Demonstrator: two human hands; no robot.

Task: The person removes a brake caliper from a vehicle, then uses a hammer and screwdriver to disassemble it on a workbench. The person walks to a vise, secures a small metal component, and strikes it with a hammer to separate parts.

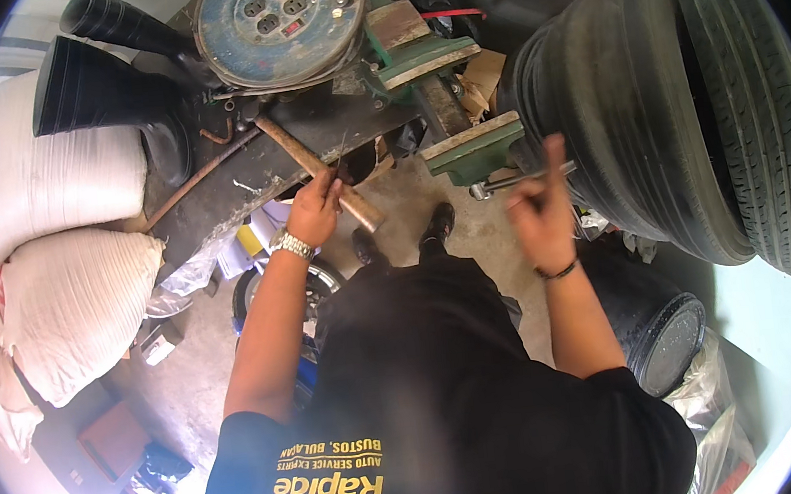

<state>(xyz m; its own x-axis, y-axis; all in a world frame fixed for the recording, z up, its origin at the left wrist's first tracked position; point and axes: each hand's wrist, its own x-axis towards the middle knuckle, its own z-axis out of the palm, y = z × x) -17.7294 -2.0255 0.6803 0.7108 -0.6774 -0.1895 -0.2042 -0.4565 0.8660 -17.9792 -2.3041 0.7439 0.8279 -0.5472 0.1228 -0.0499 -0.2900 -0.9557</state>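
My left hand [314, 209] is closed around the wooden handle of a hammer [292, 148], held slantwise over the near edge of the workbench [204, 214]. The hammer's head end lies toward the cable reel and is hard to make out. Bolted at the bench's right end is a green bench vise [473, 154], its jaws apart with the slide bar showing between them. My right hand [542, 222] is beside the vise's metal handle bar [519, 179], index finger stretched out across it. The other fingers are partly curled and slightly blurred, and nothing shows in their grasp.
A round blue cable reel [283, 18] with sockets sits on the bench, next to black rubber boots [110, 99]. Full white sacks [82, 290] are piled at left. Stacked tires [631, 106] stand at right, above a black drum [660, 335]. A wheel [322, 279] is below my left forearm.
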